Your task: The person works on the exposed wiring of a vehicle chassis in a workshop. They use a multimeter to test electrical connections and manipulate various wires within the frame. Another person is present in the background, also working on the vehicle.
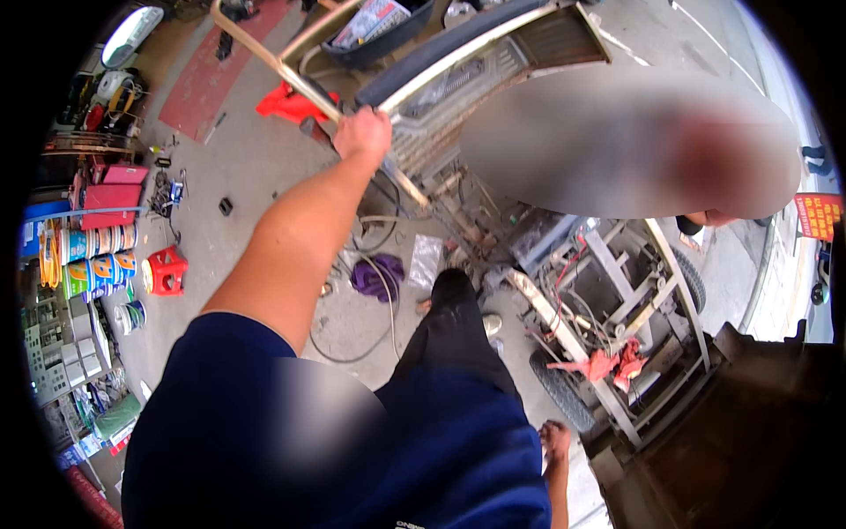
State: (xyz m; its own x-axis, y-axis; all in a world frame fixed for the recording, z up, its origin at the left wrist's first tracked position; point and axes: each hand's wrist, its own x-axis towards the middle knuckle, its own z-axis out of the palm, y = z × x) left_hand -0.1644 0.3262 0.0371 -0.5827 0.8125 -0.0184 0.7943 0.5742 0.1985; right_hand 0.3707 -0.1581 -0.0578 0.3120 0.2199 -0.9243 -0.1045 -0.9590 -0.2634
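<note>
My left arm stretches forward, and my left hand (363, 134) is closed around the pale metal tube frame (304, 88) of a small vehicle's front end. Just beyond it is the vehicle's dirty cream body panel (493, 66) with a dark padded edge. Low at my right side hangs my right hand (555, 438), near a black tyre (560, 388); its fingers are too small and turned away to read. To the right of my legs lies the bare chassis frame (630, 295), with wires and a red rag (608, 363) on it.
Hoses (388, 304), a purple cloth (377, 275) and a clear plastic bag (426, 261) lie by my feet. A red stool (165, 271) stands at left, before shelves of tubs (104, 256). A rusty brown panel (705, 441) rises at lower right. Another person, mostly blurred, is beyond the chassis.
</note>
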